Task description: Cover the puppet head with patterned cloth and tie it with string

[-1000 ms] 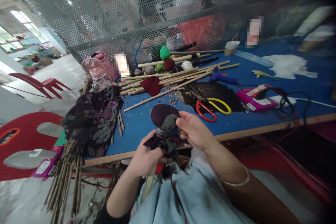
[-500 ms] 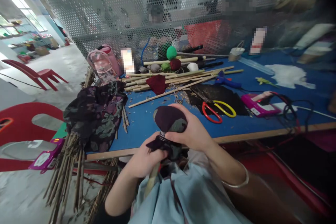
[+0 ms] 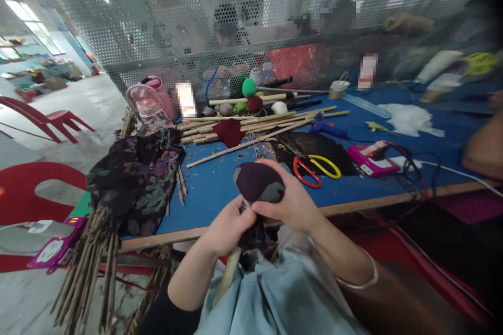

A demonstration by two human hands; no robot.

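Observation:
A stick point(image 3: 229, 270) with a rounded head wrapped in dark patterned cloth point(image 3: 257, 182) stands tilted in front of my lap. My right hand point(image 3: 295, 198) is curled round the right side of the cloth head, its thumb across the lower edge. Below the head, my left hand point(image 3: 231, 225) closes on the cloth-wrapped neck, thumb and fingers pinching where pale thread binds it. Both thumbs nearly meet there. Loose cloth hangs under my hands and hides part of the stick.
On the blue table point(image 3: 192, 209) lie red-and-yellow-handled scissors point(image 3: 314, 170), bamboo sticks point(image 3: 251, 138), yarn balls point(image 3: 254, 104), a blue glue gun point(image 3: 328, 126) and a purple power strip point(image 3: 371, 161). Dark patterned cloth point(image 3: 133, 178) drapes at left over twigs point(image 3: 92, 267). Another person's arm point(image 3: 485, 141) is at right.
My left hand has shifted up from lower on the wrapped cloth to the thread-bound neck, beside my right thumb. The view has turned slightly right. Another person's arm now shows more at right.

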